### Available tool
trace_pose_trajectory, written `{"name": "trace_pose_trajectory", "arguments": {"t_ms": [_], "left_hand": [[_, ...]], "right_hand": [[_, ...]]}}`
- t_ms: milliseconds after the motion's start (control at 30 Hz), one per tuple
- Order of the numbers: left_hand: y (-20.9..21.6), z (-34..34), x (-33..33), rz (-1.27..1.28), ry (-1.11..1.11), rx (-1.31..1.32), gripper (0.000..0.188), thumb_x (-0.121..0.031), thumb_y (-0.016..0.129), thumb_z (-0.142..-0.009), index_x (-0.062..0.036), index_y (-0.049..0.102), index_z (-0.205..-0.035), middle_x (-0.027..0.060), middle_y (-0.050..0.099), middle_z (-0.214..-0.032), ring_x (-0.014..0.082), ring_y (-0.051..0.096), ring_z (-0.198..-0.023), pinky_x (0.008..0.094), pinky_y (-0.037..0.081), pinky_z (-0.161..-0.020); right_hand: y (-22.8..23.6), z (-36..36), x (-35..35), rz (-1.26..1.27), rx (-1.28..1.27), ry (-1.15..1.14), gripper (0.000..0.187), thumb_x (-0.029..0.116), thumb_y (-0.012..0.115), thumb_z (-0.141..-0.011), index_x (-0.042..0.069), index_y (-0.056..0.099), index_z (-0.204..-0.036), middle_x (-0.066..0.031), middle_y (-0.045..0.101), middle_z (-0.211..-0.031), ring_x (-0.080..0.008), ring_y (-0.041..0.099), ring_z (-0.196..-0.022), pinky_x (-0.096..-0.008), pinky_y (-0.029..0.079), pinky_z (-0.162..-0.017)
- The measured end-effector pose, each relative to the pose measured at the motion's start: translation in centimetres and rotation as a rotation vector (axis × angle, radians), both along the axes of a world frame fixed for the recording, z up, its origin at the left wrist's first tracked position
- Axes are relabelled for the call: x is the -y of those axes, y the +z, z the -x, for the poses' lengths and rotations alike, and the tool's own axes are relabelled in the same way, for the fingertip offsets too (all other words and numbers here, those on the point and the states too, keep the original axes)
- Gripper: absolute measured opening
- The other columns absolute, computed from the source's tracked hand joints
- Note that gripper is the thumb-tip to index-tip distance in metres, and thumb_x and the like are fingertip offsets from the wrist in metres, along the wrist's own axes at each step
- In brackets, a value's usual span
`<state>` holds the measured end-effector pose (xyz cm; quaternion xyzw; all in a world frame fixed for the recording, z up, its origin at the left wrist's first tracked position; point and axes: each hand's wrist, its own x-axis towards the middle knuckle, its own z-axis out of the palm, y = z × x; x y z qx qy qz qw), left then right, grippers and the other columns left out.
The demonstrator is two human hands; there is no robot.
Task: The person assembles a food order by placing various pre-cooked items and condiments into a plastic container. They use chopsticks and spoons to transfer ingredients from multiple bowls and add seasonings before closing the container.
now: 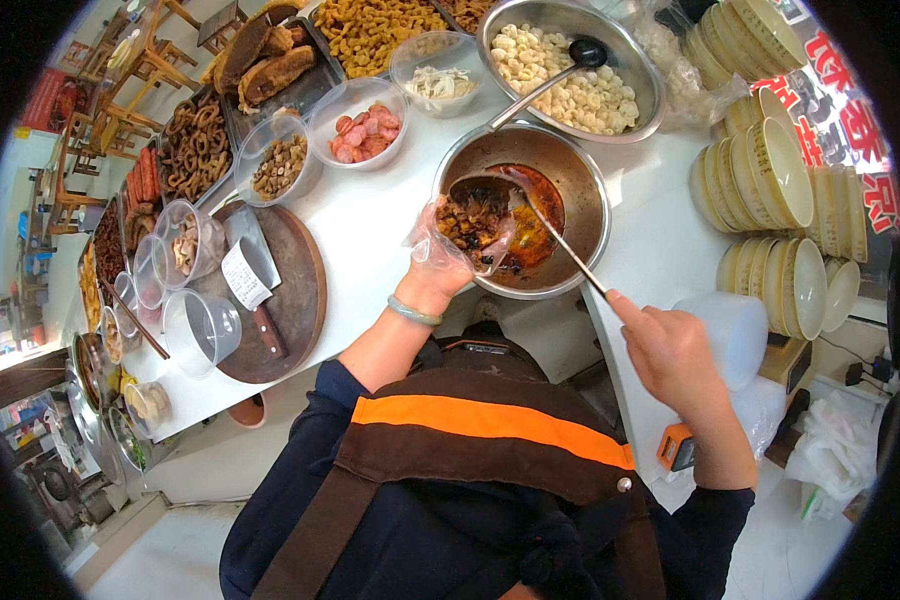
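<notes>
My left hand [440, 262], a bracelet at its wrist, is closed around a clear plastic container [498, 250] of dark chopped food. Whether that container is a bag or a thin cup, I cannot tell. It is over the left side of a steel bowl [592, 185] with reddish-brown oily sauce [532, 235]. In my right hand [660, 345] is the end of a long-handled metal spoon [565, 243]. The spoon slants down into the bowl beside the container, and its head is partly hidden by food and sauce.
A larger steel bowl [650, 80] of pale puffed pieces holds a ladle [555, 88]. Clear tubs of sliced food [368, 130] stand left of it. A cleaver [253, 250] and paper slip lie on a round board [305, 290]. Stacked cream bowls [760, 180] line the right.
</notes>
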<state>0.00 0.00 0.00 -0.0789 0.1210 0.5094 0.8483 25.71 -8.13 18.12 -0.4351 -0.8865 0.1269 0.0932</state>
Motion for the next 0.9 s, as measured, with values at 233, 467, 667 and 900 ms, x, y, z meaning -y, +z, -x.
{"name": "trace_pose_trajectory", "arguments": {"t_ms": [233, 467, 667, 900], "left_hand": [[-0.3, -1.3, -0.4, 0.000, -0.024, -0.003, 0.050, -0.044, 0.042, -0.091, -0.0075, 0.055, -0.122, 0.0164, 0.055, -0.124, 0.0356, 0.053, -0.112, 0.0507, 0.048, -0.090], [0.8, -1.1, -0.1, 0.008, -0.054, 0.050, 0.045, -0.041, 0.043, -0.092, -0.0090, 0.054, -0.121, 0.0153, 0.055, -0.123, 0.0366, 0.053, -0.112, 0.0543, 0.048, -0.090], [2.5, -0.1, -0.1, -0.073, -0.025, 0.070, 0.048, -0.042, 0.045, -0.088, -0.0091, 0.054, -0.122, 0.0137, 0.052, -0.128, 0.0340, 0.048, -0.116, 0.0508, 0.045, -0.092], [4.3, 1.6, -0.1, -0.072, 0.079, 0.132, 0.048, -0.044, 0.044, -0.087, -0.0109, 0.054, -0.121, 0.0148, 0.049, -0.130, 0.0351, 0.044, -0.121, 0.0521, 0.038, -0.100]], "right_hand": [[-1.2, -0.1, 0.8, -0.129, 0.155, 0.008, 0.048, 0.000, 0.060, -0.070, 0.006, 0.058, -0.118, -0.0043, 0.048, -0.059, -0.0228, 0.051, -0.050, -0.0360, 0.040, -0.047], [-2.3, -1.7, -0.2, 0.437, -0.315, -0.479, 0.038, 0.002, 0.055, -0.082, 0.002, 0.058, -0.120, -0.0106, 0.059, -0.068, -0.0181, 0.058, -0.058, -0.0321, 0.046, -0.055], [-7.6, -1.2, -4.2, 0.789, -0.276, -0.621, 0.037, 0.004, 0.055, -0.081, 0.001, 0.059, -0.118, -0.0135, 0.058, -0.064, -0.0171, 0.058, -0.060, -0.0316, 0.047, -0.060], [-10.6, -0.9, -6.6, 0.481, 0.035, -0.374, 0.029, 0.008, 0.058, -0.080, 0.000, 0.061, -0.108, -0.0109, 0.056, -0.068, -0.0205, 0.057, -0.064, -0.0324, 0.048, -0.063]]}}
